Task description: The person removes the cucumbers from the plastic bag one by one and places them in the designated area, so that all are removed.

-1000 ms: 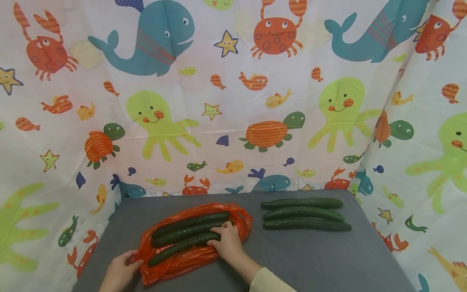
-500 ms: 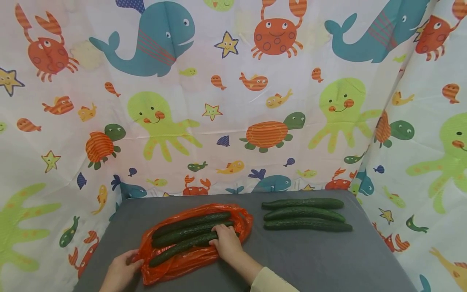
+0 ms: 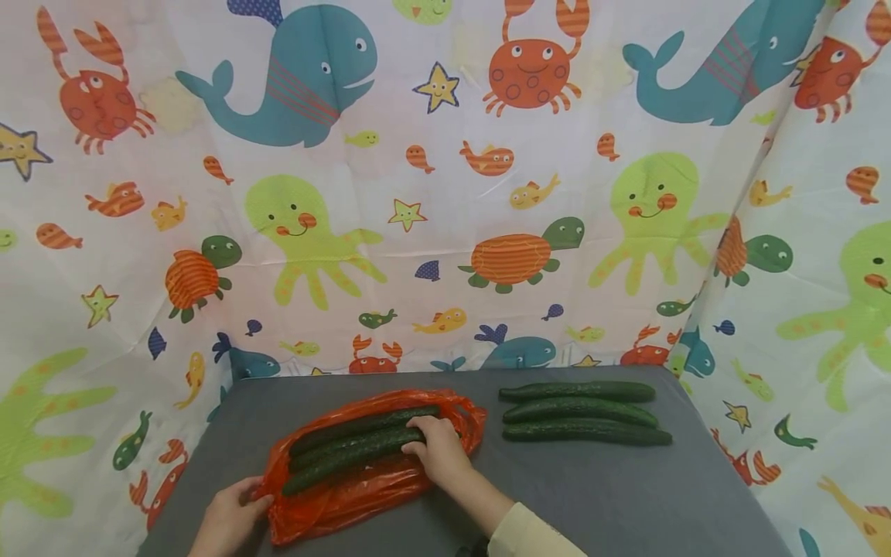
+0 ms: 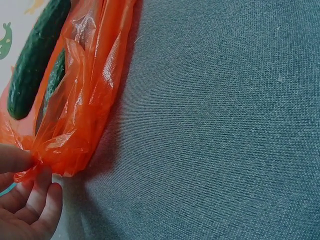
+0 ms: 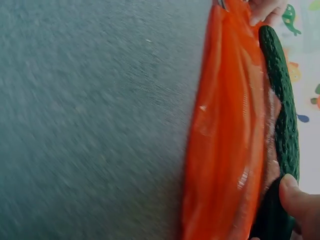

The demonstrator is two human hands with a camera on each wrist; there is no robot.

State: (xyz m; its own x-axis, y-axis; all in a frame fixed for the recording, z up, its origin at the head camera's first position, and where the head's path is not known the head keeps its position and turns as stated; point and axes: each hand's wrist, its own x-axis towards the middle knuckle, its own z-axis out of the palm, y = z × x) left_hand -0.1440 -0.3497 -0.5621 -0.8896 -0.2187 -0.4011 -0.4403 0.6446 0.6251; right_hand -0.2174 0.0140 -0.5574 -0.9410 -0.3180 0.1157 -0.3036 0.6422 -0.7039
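My right hand [image 3: 442,452] grips the right end of the front cucumber [image 3: 348,463]. In the right wrist view my thumb presses on this cucumber [image 5: 284,105], which stands up off the orange plastic bag [image 5: 225,130]. Two more cucumbers lie behind it on the spread bag; the rear cucumber [image 3: 365,427] shows best, the middle one is partly covered. At the bag's left end my left hand [image 3: 233,514] pinches a gathered corner of the orange bag [image 3: 390,491]. The left wrist view shows the bunched plastic [image 4: 65,145] between thumb and fingers, with the cucumber [image 4: 37,60] above it.
Three loose cucumbers lie side by side at the table's back right, the front one [image 3: 588,432] nearest me. The grey tabletop [image 3: 599,495] spreads to the right of the bag. A curtain [image 3: 431,294] printed with sea animals hangs behind and at both sides.
The front cucumber has risen and moved back against the middle one, with my right hand on its end. More of the bag's front part shows. My left hand keeps its place at the bag corner.
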